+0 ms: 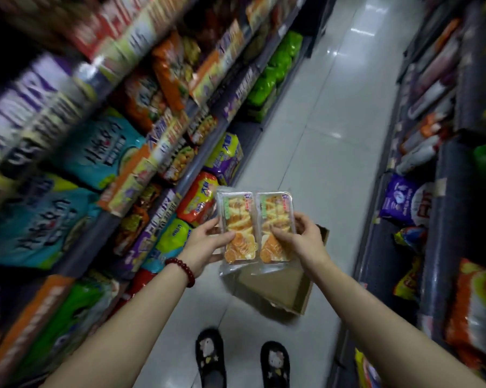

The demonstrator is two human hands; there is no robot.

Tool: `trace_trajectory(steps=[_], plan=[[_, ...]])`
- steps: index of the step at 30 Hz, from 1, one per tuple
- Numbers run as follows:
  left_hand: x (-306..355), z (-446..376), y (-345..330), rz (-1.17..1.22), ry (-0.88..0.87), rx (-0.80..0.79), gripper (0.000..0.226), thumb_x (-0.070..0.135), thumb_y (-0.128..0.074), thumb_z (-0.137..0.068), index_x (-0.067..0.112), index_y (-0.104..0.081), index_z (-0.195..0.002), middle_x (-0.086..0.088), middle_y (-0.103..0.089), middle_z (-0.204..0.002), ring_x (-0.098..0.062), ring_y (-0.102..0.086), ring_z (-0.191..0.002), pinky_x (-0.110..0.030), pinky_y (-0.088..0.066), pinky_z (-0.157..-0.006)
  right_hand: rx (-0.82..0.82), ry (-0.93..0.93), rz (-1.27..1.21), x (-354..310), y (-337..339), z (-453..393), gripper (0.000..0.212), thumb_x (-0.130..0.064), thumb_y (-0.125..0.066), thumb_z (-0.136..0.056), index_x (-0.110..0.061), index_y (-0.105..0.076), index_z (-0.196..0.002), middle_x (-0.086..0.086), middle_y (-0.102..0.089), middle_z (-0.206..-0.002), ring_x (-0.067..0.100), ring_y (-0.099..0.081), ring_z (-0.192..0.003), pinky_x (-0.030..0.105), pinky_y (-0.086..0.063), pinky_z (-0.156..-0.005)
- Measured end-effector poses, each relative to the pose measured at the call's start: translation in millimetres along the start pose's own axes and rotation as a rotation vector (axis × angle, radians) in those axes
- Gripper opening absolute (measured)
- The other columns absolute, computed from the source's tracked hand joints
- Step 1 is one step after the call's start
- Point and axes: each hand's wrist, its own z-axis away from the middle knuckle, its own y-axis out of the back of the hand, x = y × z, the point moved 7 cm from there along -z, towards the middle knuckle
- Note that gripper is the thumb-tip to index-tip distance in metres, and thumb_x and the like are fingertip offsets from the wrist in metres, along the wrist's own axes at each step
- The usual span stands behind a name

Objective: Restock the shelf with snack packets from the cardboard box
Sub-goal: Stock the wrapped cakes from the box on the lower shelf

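Two clear snack packets with orange and yellow contents are held side by side in front of me. My left hand (205,243) grips the left packet (237,217) at its left edge, thumb on its face. My right hand (303,239) grips the right packet (276,211) at its right edge, thumb on top. Below them on the floor lies the brown cardboard box (281,287), open, its inside mostly hidden by the packets. The shelf (163,197) runs along my left, packed with colourful bags.
A second shelf unit (443,208) with more packets lines the right side of the aisle. The pale tiled floor (328,113) stretches ahead between the two. My feet in black slippers (211,357) stand just behind the box.
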Motion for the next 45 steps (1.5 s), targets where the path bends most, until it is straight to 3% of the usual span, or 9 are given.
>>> trace_trajectory(steps=[3, 7, 16, 20, 24, 27, 30, 34, 45], plan=[[39, 56, 12, 0.049, -0.075, 0.044, 0.054, 0.004, -0.071, -0.078, 0.016, -0.054, -0.127, -0.004, -0.068, -0.111, -0.022, -0.067, -0.098, -0.047, -0.055, -0.084, -0.078, 0.044, 0.02, -53, -17, 34, 0.059, -0.017, -0.079, -0.073, -0.018, -0.05, -0.124, 0.006, -0.062, -0.119, 0.024, -0.064, -0.103, 0.046, -0.054, -0.09], [78, 129, 27, 0.088, -0.182, 0.112, 0.044, 0.003, -0.067, -0.082, 0.015, -0.054, -0.122, -0.002, -0.067, -0.101, -0.013, -0.068, -0.078, -0.028, -0.058, -0.059, -0.184, 0.143, 0.065, -114, -43, 83, 0.052, -0.015, -0.076, -0.077, -0.02, -0.048, -0.12, -0.001, -0.058, -0.116, 0.019, -0.062, -0.102, 0.034, -0.055, -0.081], [114, 276, 91, 0.157, -0.353, 0.332, 0.047, 0.009, -0.069, -0.082, 0.011, -0.052, -0.126, -0.003, -0.067, -0.108, -0.016, -0.068, -0.088, -0.031, -0.058, -0.065, -0.422, 0.336, 0.236, -205, -119, 182, 0.049, -0.018, -0.078, -0.075, -0.018, -0.053, -0.117, 0.005, -0.065, -0.11, 0.023, -0.067, -0.096, 0.046, -0.057, -0.084], [103, 333, 132, 0.243, -0.408, 0.45, 0.047, 0.012, -0.069, -0.082, 0.014, -0.052, -0.125, -0.006, -0.068, -0.109, -0.019, -0.068, -0.092, -0.033, -0.058, -0.07, -0.602, 0.404, 0.332, -224, -173, 227, 0.053, -0.014, -0.077, -0.076, -0.013, -0.051, -0.122, 0.006, -0.066, -0.108, 0.021, -0.067, -0.094, 0.035, -0.057, -0.079], [83, 392, 178, 0.278, -0.498, 0.615, 0.047, 0.012, -0.069, -0.083, 0.029, -0.048, -0.121, -0.002, -0.065, -0.11, -0.017, -0.065, -0.095, -0.031, -0.054, -0.066, -0.768, 0.463, 0.453, -221, -236, 272, 0.053, -0.016, -0.078, -0.075, -0.018, -0.05, -0.12, 0.0, -0.065, -0.103, 0.021, -0.066, -0.093, 0.037, -0.056, -0.078], [58, 433, 213, 0.285, -0.523, 0.753, 0.053, 0.012, -0.068, -0.083, 0.028, -0.042, -0.127, -0.009, -0.063, -0.109, -0.024, -0.064, -0.095, -0.043, -0.056, -0.074, -0.868, 0.505, 0.474, -206, -282, 304, 0.052, -0.015, -0.076, -0.078, -0.016, -0.049, -0.121, -0.004, -0.064, -0.101, 0.013, -0.065, -0.089, 0.023, -0.05, -0.067], [26, 466, 245, 0.324, -0.48, 0.844, 0.05, 0.016, -0.068, -0.084, 0.023, -0.046, -0.128, -0.015, -0.06, -0.115, -0.032, -0.062, -0.104, -0.053, -0.054, -0.084, -0.927, 0.503, 0.496, -183, -327, 330, 0.051, -0.016, -0.078, -0.076, -0.016, -0.05, -0.119, 0.001, -0.065, -0.106, 0.017, -0.065, -0.095, 0.033, -0.054, -0.083], [-7, 501, 285, 0.386, -0.456, 0.946, 0.042, 0.014, -0.066, -0.085, 0.017, -0.051, -0.124, -0.02, -0.061, -0.116, -0.033, -0.063, -0.102, -0.044, -0.057, -0.073, -0.993, 0.533, 0.511, -158, -382, 366, 0.05, -0.014, -0.077, -0.077, -0.013, -0.051, -0.119, 0.001, -0.063, -0.107, 0.019, -0.062, -0.099, 0.035, -0.052, -0.09], [-34, 531, 384, 0.392, -0.406, 1.071, 0.045, 0.018, -0.066, -0.085, 0.016, -0.052, -0.128, -0.018, -0.064, -0.113, -0.027, -0.064, -0.094, -0.041, -0.055, -0.075, -0.929, 0.477, 0.568, -142, -484, 372, 0.053, -0.015, -0.077, -0.077, -0.009, -0.053, -0.124, -0.006, -0.059, -0.094, 0.022, -0.057, -0.1, 0.033, -0.047, -0.088]])
